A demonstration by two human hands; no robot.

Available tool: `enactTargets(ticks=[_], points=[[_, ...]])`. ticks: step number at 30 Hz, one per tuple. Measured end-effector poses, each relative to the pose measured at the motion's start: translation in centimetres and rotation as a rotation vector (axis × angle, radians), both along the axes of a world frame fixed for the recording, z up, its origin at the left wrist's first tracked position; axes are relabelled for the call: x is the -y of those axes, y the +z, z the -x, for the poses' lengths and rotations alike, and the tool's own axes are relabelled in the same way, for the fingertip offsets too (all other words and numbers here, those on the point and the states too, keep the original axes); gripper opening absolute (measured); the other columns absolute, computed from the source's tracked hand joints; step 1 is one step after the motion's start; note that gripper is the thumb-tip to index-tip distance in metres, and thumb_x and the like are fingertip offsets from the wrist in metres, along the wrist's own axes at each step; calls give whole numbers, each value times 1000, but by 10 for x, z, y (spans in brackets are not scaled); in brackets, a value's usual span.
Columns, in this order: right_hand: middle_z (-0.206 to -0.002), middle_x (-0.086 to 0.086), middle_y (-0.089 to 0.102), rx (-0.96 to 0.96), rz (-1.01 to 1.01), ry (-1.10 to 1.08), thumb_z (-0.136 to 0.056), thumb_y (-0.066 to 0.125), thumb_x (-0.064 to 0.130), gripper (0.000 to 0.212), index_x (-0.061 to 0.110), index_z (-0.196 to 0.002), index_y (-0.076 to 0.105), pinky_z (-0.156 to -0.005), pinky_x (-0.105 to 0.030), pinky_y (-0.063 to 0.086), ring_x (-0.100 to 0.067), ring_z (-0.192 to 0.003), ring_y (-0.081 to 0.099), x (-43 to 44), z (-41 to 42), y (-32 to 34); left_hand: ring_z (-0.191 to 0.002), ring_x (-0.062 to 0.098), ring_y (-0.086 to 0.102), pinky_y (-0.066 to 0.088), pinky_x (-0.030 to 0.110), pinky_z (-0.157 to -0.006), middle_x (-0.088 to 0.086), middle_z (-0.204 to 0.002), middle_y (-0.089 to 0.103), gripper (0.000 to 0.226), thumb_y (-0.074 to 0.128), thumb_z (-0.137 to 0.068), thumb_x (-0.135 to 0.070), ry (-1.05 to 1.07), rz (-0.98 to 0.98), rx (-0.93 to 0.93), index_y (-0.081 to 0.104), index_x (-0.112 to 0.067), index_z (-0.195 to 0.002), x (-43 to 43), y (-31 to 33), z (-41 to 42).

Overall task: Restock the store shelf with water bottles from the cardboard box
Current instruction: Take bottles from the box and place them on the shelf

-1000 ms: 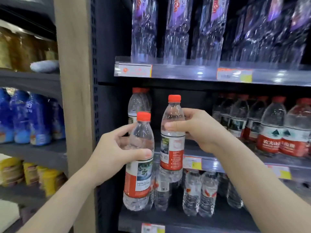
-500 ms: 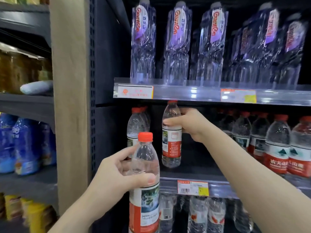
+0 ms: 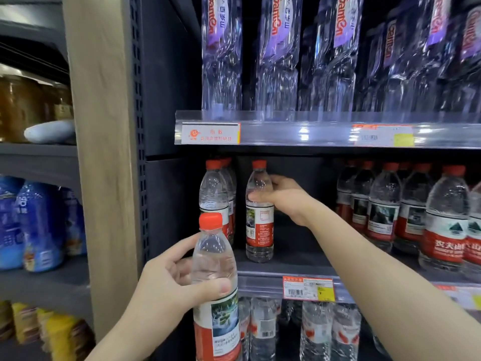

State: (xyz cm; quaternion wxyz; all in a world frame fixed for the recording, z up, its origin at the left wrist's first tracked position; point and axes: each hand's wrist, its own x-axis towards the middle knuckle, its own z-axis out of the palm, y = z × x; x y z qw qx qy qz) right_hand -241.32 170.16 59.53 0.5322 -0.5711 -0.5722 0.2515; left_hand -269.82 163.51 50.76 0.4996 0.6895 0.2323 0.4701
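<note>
In the right hand (image 3: pixel 283 199), one water bottle (image 3: pixel 260 230) with a red cap, upright, inside the middle shelf (image 3: pixel 263 270). Fingers (image 3: pixel 256 197) of that hand curled round the clear part just above the label, gripping it. Bottom of the bottle low at the shelf board; hard to tell if touching. Just to its left, near the shelf's dark side wall, a few same bottles (image 3: pixel 214 194) in a line going back. Well apart to the right, a full row of bottles (image 3: pixel 385 207) with red and white labels. Between the two groups, a gap, with the arm reaching across it.

In the left hand (image 3: pixel 166 287), a second bottle (image 3: pixel 216 303), upright, out in front of the shelf and lower down. Thumb across the front, other fingers round the back, holding tight near the top of the label.

Under the gap, on the shelf edge, a price tag (image 3: pixel 308 289) in orange and yellow. Above, tall clear bottles (image 3: pixel 276 61) with purple labels. Below, more small bottles (image 3: pixel 317 332). Far left, past a wooden post (image 3: pixel 104 152), blue bottles (image 3: pixel 39 225).
</note>
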Motion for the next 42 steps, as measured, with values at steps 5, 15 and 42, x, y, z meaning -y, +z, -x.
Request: enactTargets(ticks=[5, 15, 42], points=[[-121, 2, 75, -19, -72, -3, -84, 86, 13, 69, 20, -144, 54, -93, -31, 58, -14, -109, 73, -1, -2, -11, -93, 29, 81, 65, 35, -79, 10, -102, 83, 77, 95, -40, -25, 55, -20, 82, 78, -48, -112, 11, -11, -3], [-116, 3, 71, 36, -45, -129, -74, 94, 18, 84, 29, -144, 48, -93, -39, 60, -18, -105, 71, 7, -4, -50, -92, 23, 81, 63, 38, -83, 5, -100, 83, 77, 94, -35, -29, 124, -56, 119, 76, -57, -105, 21, -14, 0], [-121, 0, 75, 39, -134, -72, -65, 90, 24, 73, 44, -128, 57, -105, -49, 55, -21, -111, 72, -87, -40, -61, -96, 20, 80, 63, 26, -84, 2, -104, 83, 74, 97, -62, -5, 2, -109, -29, 75, -59, -108, 9, 5, 1]])
